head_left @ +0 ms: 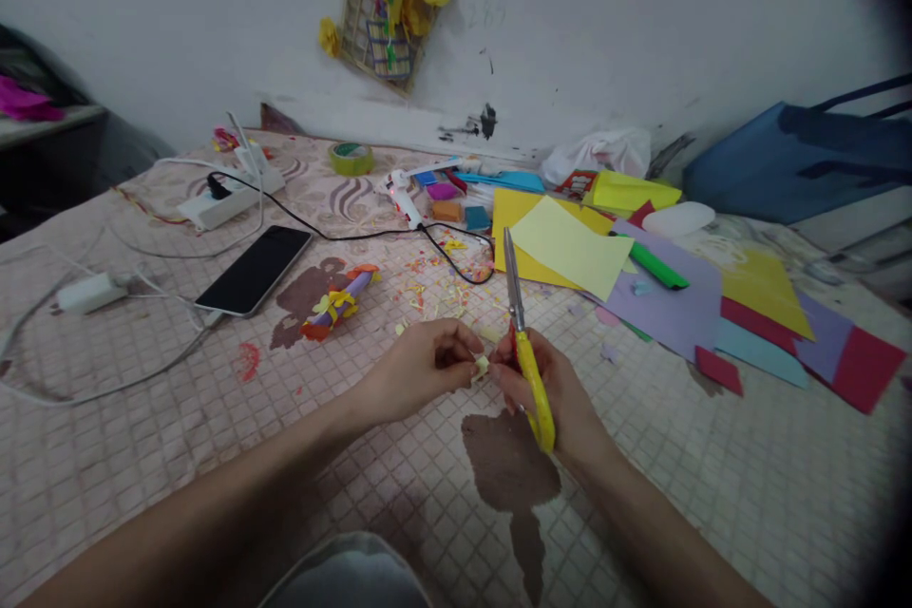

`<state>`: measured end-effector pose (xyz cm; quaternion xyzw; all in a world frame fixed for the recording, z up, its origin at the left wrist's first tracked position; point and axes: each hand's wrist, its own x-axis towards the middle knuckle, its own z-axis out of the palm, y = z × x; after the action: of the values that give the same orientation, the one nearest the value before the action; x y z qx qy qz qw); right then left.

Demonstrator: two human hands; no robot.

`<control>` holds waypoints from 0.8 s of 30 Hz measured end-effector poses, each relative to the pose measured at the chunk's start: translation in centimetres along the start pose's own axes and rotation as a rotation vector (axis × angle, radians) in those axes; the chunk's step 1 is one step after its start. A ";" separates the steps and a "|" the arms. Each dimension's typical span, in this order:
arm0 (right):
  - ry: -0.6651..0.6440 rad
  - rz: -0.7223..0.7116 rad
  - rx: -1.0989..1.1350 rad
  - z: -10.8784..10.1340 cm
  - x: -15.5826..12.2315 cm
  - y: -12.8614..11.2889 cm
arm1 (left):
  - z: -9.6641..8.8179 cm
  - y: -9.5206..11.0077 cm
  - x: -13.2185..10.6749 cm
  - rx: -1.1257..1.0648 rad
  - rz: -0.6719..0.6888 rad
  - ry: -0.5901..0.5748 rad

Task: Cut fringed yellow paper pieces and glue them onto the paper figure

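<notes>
My left hand (426, 366) is closed in a pinch on a small pale yellow paper scrap (483, 367), held between both hands just above the checked mat. My right hand (552, 389) also touches that scrap with its fingertips while gripping yellow-handled scissors (525, 353), blades closed and pointing up and away from me. A rolled paper craft (340, 300) with purple, orange and yellow bands lies to the left of my hands.
Coloured paper sheets (570, 247) spread across the right. A phone (255, 269), power strip (228, 198), charger and cables lie on the left. A glue gun (405, 198), tape roll (351, 158), green marker (659, 268) and blue bag (798, 161) sit farther back. Paper scraps litter the middle.
</notes>
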<state>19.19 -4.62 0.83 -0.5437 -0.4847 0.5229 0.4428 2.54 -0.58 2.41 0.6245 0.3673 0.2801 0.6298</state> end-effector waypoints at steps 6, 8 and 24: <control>0.031 0.019 0.019 0.1 0.1 -0.2 | -0.4 0.1 0.0 -0.056 -0.062 -0.045; 0.018 0.026 0.020 0.2 0.0 -0.2 | -0.4 0.0 0.0 -0.061 -0.057 -0.051; 0.437 -0.245 -1.059 -8.1 4.2 1.1 | 0.7 -1.3 -0.8 0.399 0.037 -0.012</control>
<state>27.24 -0.42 -0.34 -0.7261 -0.6367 0.0302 0.2578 2.52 -1.70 1.15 0.7454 0.4000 0.2095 0.4904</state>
